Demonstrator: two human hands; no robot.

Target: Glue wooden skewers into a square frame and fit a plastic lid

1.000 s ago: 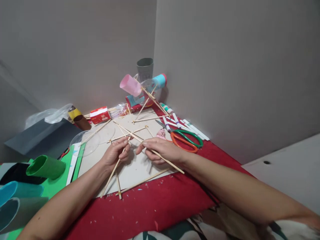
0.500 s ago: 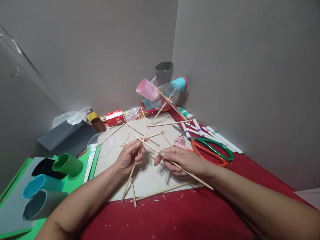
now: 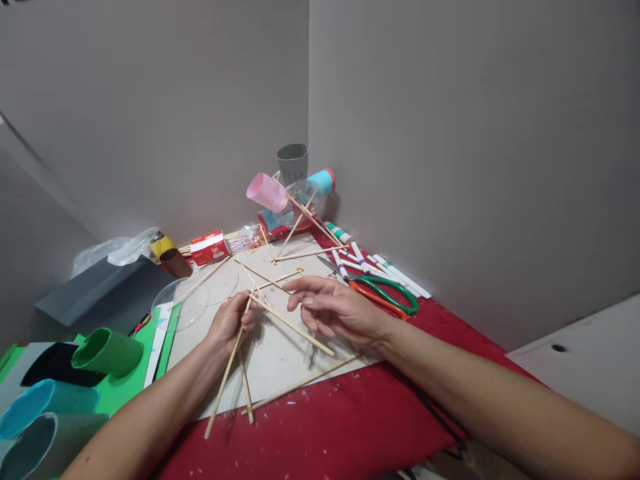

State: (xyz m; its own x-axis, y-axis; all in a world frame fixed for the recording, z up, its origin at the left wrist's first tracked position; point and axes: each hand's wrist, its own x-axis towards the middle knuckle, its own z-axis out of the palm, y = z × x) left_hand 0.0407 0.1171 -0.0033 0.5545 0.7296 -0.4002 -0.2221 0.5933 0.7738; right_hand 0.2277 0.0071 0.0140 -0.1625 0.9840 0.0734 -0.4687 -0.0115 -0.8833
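Skewers (image 3: pixel 295 327) lie partly joined into a frame on the cardboard sheet (image 3: pixel 280 367). Left hand (image 3: pixel 230 323) pinches two at their crossing, mid-sheet; right hand (image 3: pixel 335 310) hovers alongside, fingers spread, empty. Several appear unjoined.

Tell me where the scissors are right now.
In the head view, the scissors lie right of centre, just beyond the right hand, with the markers just behind them.

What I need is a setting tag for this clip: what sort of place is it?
Probably a home craft corner: a red-covered surface against bare walls, strewn with wooden sticks, scissors, markers and coloured paper tubes.
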